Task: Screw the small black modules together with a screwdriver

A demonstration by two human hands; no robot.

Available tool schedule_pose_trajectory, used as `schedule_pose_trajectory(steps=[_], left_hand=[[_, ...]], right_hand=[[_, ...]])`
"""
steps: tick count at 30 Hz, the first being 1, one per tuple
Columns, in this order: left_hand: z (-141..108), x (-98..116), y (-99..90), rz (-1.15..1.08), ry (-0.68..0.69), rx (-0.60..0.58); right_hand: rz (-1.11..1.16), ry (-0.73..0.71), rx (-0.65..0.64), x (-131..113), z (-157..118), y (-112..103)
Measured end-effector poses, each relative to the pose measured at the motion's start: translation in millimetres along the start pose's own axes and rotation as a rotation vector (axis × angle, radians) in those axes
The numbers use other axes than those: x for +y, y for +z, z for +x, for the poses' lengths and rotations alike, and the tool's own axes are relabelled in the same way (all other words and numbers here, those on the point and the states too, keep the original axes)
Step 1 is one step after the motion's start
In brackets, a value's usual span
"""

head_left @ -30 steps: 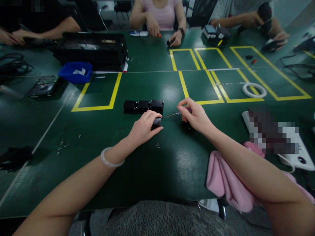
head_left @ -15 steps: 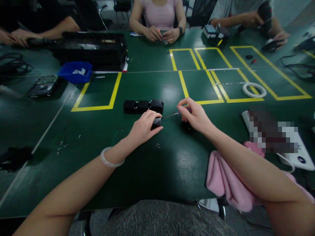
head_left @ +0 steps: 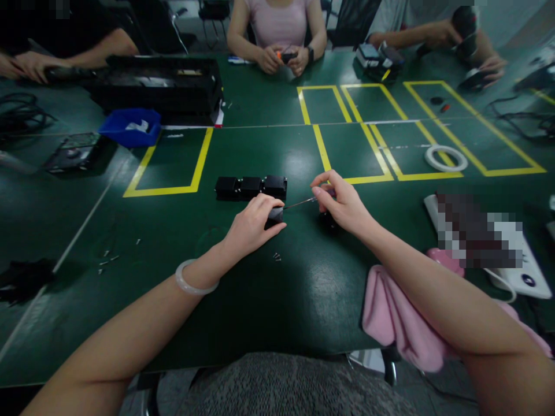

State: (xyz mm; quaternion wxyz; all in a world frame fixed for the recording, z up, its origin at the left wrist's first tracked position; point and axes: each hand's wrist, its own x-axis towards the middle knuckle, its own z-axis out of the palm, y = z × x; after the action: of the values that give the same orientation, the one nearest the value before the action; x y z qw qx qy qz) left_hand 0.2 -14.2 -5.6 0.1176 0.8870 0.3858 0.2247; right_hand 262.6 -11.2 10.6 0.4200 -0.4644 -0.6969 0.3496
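My left hand [head_left: 251,225] is closed round a small black block [head_left: 276,214] on the green table, its thumb on the near side. In my right hand [head_left: 340,199] is a screwdriver, its thin metal shaft [head_left: 300,203] reaching left to the block's right side. The fingers hide most of the handle. Just beyond my left hand, several black blocks [head_left: 251,185] stand in a row. A dark piece [head_left: 328,220] lies below my right hand. Small screws [head_left: 277,257] lie nearer to me, and others [head_left: 106,260] are at the left.
A blue tray [head_left: 130,128] and a long black housing [head_left: 156,86] stand at the back left. A white ring [head_left: 446,158], a pink cloth [head_left: 399,323] and a white power bank-like box [head_left: 526,254] are at the right. People work across the table [head_left: 260,312].
My two hands, the block and the screwdriver stay almost the same. The whole view has shifted slightly. Across the table, a person's hands have turned the small item they hold.
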Motion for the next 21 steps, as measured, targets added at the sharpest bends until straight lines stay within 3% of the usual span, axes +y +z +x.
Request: schedule_pose_trajectory(steps=[3, 10, 17, 21], left_hand=[[0.0, -0.5, 0.3, 0.005, 0.0, -0.003], [0.5, -0.6, 0.1, 0.013, 0.008, 0.005], [0.8, -0.3, -0.8, 0.006, 0.003, -0.008], [0.9, 0.4, -1.1, 0.008, -0.005, -0.008]], right_hand=[[0.01, 0.027, -0.021, 0.3, -0.3, -0.1], [-0.045, -0.076, 0.009, -1.1, 0.8, -1.7], [0.003, 0.026, -0.029, -4.5, 0.1, -0.6], [-0.032, -0.035, -0.004, -4.5, 0.4, -1.2]])
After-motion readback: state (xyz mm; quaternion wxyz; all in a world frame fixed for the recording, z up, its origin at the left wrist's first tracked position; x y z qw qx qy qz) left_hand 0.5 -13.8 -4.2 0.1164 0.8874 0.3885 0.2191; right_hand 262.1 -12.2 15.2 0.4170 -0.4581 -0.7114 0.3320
